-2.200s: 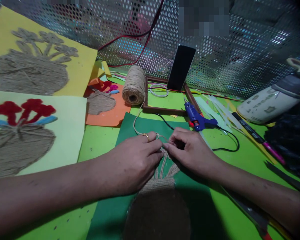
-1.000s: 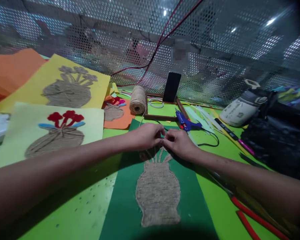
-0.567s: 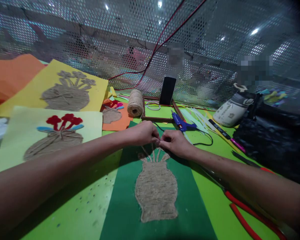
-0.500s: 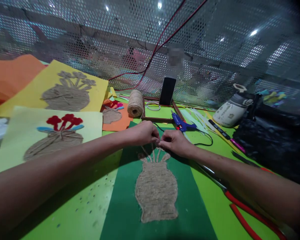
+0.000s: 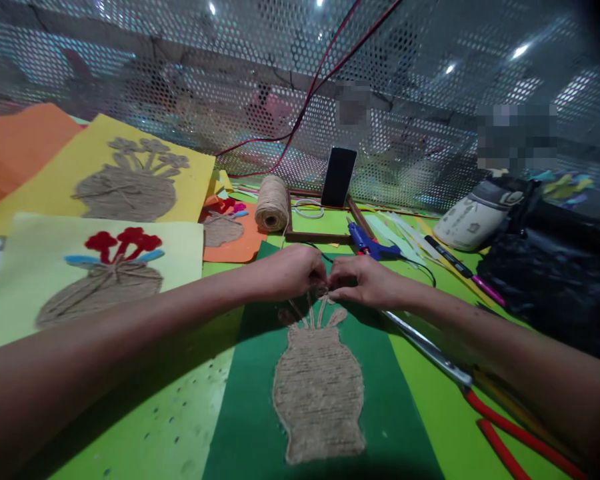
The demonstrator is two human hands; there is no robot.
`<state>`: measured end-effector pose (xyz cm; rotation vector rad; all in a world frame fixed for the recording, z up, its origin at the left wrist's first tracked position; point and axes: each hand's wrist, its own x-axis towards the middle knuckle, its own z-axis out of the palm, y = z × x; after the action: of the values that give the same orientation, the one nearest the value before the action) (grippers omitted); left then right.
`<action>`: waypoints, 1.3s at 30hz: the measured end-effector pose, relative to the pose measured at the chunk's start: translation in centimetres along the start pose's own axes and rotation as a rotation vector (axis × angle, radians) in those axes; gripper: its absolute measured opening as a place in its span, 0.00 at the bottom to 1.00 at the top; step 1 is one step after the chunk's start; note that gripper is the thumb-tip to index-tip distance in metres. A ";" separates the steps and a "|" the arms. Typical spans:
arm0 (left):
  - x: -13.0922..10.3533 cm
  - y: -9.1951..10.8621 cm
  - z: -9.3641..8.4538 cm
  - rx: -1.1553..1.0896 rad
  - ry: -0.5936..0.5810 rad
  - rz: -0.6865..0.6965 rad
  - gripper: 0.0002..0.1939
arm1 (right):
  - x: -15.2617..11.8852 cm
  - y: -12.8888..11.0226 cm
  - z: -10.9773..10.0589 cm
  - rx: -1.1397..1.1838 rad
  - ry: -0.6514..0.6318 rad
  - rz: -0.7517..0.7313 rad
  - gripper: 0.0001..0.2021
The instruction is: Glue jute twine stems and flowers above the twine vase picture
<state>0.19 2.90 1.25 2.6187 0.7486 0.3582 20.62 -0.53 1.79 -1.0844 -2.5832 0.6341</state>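
Observation:
A dark green sheet (image 5: 250,400) lies on the table, bearing a twine-covered vase shape (image 5: 320,393) with thin twine stems (image 5: 311,312) and leaf loops above it. Over the top of the stems, my left hand (image 5: 300,270) is closed in a pinch, its fingertips partly hidden. My right hand (image 5: 363,281) faces it from the right, thumb and forefinger pinched at a small twine loop (image 5: 321,291) at the stem tops. The fingertips of both hands are close together. Which strand each one grips is too small to tell.
Behind the hands are a twine spool (image 5: 273,203), a brown frame (image 5: 325,237), a blue glue gun (image 5: 370,243) and a phone (image 5: 339,177). Finished vase cards (image 5: 25,267) lie left. Red-handled scissors (image 5: 510,427), a marker (image 5: 449,257), a bottle (image 5: 473,217) and a black bag (image 5: 545,280) are right.
The view has shifted slightly. My right hand's fingers have spread a little around the stem tops, and a small twine loop now shows between the hands.

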 end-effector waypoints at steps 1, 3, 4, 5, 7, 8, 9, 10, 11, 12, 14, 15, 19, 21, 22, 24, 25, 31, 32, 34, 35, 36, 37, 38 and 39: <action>0.0 0.1 0.0 0.011 -0.008 0.001 0.09 | 0.0 0.0 0.2 0.003 0.003 -0.003 0.02; -0.1 0.2 -0.1 0.042 -0.029 -0.005 0.09 | 0.1 0.0 0.4 0.008 0.008 -0.004 0.01; -0.1 0.2 -0.2 0.052 -0.036 -0.010 0.09 | 0.2 0.0 0.5 0.008 0.012 -0.002 0.01; -0.1 0.2 -0.2 0.059 -0.042 -0.017 0.09 | 0.2 -0.1 0.5 0.006 0.017 0.000 0.02; -0.2 0.2 -0.2 0.068 -0.053 -0.039 0.09 | 0.4 -0.1 0.6 0.000 0.024 -0.003 0.03; -0.2 0.1 -0.2 0.069 -0.059 -0.054 0.09 | 0.5 0.0 0.7 -0.005 0.027 -0.007 0.04; -0.2 0.1 -0.2 0.069 -0.066 -0.070 0.09 | 0.5 0.0 0.7 -0.011 0.030 -0.011 0.04; -0.3 0.1 -0.2 0.067 -0.071 -0.085 0.09 | 0.5 0.1 0.8 -0.017 0.031 -0.016 0.04; -0.3 0.1 -0.1 0.064 -0.075 -0.097 0.09 | 0.5 0.1 0.9 -0.023 0.033 -0.019 0.04; -0.4 0.1 -0.1 0.060 -0.075 -0.103 0.09 | 0.5 0.2 1.0 -0.029 0.036 -0.021 0.04; -0.5 0.3 0.0 0.048 -0.068 -0.107 0.09 | 0.5 0.3 1.2 -0.041 0.040 -0.020 0.04; -0.5 0.4 0.0 0.044 -0.065 -0.107 0.09 | 0.4 0.4 1.3 -0.047 0.042 -0.017 0.04; -0.4 0.9 0.1 0.044 -0.063 -0.138 0.09 | 0.3 0.3 1.4 -0.075 0.038 -0.003 0.06; -0.4 1.1 0.3 0.055 -0.067 -0.162 0.09 | 0.2 0.1 1.4 -0.096 0.038 0.002 0.06; -0.4 1.1 0.3 0.062 -0.065 -0.168 0.08 | 0.2 0.0 1.5 -0.109 0.038 0.004 0.05; -0.4 1.1 0.5 0.076 -0.057 -0.168 0.08 | 0.2 -0.3 1.6 -0.132 0.039 0.008 0.05; -0.4 1.1 0.6 0.080 -0.049 -0.168 0.08 | 0.2 -0.4 1.6 -0.142 0.040 0.009 0.05; -0.6 0.9 0.5 0.084 -0.062 -0.158 0.08 | -0.6 -0.8 0.0 -0.156 0.040 -0.024 0.04; -0.6 0.8 0.4 0.085 -0.060 -0.144 0.08 | -1.1 -0.8 -0.7 -0.155 0.058 -0.019 0.05; -0.6 0.7 0.2 0.085 -0.056 -0.119 0.08 | -2.8 -0.5 -2.0 -0.158 0.097 0.019 0.05; -0.7 0.7 0.1 0.084 -0.061 -0.108 0.08 | -3.8 -0.3 -2.6 -0.162 0.106 0.052 0.06; -0.7 0.6 0.0 0.083 -0.068 -0.101 0.08 | -4.9 -0.1 -3.0 -0.165 0.106 0.087 0.06; -0.7 0.6 -0.1 0.081 -0.073 -0.097 0.08 | -6.1 0.1 -3.3 -0.171 0.103 0.128 0.07; -0.7 0.6 -0.2 0.079 -0.076 -0.098 0.08 | -7.2 0.3 -3.5 -0.177 0.100 0.158 0.08; -0.7 0.7 -0.2 0.077 -0.077 -0.099 0.08 | -8.1 0.4 -3.5 -0.183 0.096 0.182 0.08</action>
<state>-0.18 2.07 1.66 2.6382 0.8782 0.2031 27.82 -5.16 4.00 -1.3844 -2.5177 0.3784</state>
